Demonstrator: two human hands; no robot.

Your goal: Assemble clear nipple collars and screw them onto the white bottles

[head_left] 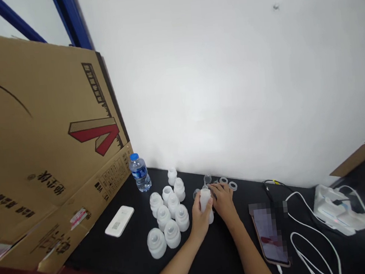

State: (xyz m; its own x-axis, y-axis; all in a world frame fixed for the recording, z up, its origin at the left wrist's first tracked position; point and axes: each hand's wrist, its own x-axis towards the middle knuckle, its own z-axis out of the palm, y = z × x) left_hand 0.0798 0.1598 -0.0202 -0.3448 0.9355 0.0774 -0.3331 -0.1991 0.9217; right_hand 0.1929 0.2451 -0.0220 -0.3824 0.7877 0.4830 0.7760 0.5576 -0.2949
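My left hand (200, 215) is wrapped round a small white bottle (205, 197), which stands upright near the middle of the black table. Just to its right, my right hand (222, 200) reaches down among small clear parts, fingers bent; whether it holds one is too small to tell. Clear domed pieces (207, 179) lie behind the bottle, and two white rings (233, 186) rest beyond my right fingertips. Left of my hands stand several white bottles (163, 216) in a close group, some with clear domed caps.
A water bottle (140, 173) and a white flat device (119, 221) are at the left, beside a large cardboard box (50, 145). A phone (270, 236), white cables (318, 244) and a white device (338, 210) lie at the right. A white wall (229, 85) rises behind.
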